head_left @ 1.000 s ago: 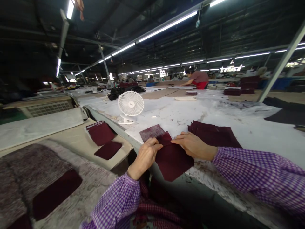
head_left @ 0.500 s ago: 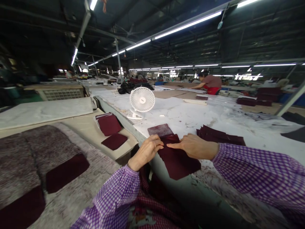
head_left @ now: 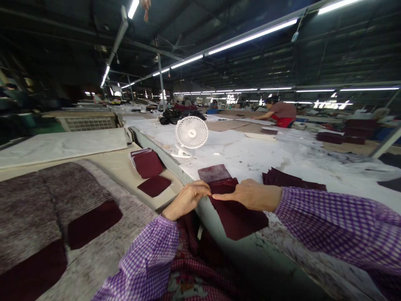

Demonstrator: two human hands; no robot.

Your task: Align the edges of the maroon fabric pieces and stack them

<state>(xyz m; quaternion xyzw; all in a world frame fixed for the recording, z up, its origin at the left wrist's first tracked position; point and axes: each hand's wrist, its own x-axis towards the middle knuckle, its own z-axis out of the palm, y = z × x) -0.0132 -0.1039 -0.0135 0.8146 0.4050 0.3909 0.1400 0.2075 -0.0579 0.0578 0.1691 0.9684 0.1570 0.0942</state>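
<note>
A maroon fabric piece [head_left: 239, 219] lies at the table's near edge, its lower part hanging over the side. A folded strip [head_left: 223, 184] runs across its top, against a speckled patch [head_left: 214, 172] on the table. My left hand [head_left: 189, 198] is closed in a pinch at the left end of the fold. The index finger of my right hand [head_left: 250, 195] is stretched out flat on the fabric, its tip almost at my left fingertips. The other right fingers curl underneath, partly hidden. Just beyond that hand lies a pile of maroon pieces [head_left: 291, 180].
A white fan [head_left: 191, 133] stands on the white-covered table [head_left: 238, 146]. On the lower left surface are a maroon stack [head_left: 148, 163], a single piece [head_left: 154, 185] and a speckled sheet [head_left: 103, 246] with maroon pieces. A person [head_left: 282, 112] leans over the table further back.
My right index finger has slid left along the fold toward my left fingertips. My left hand has shifted slightly left and down. The whole view has turned a little.
</note>
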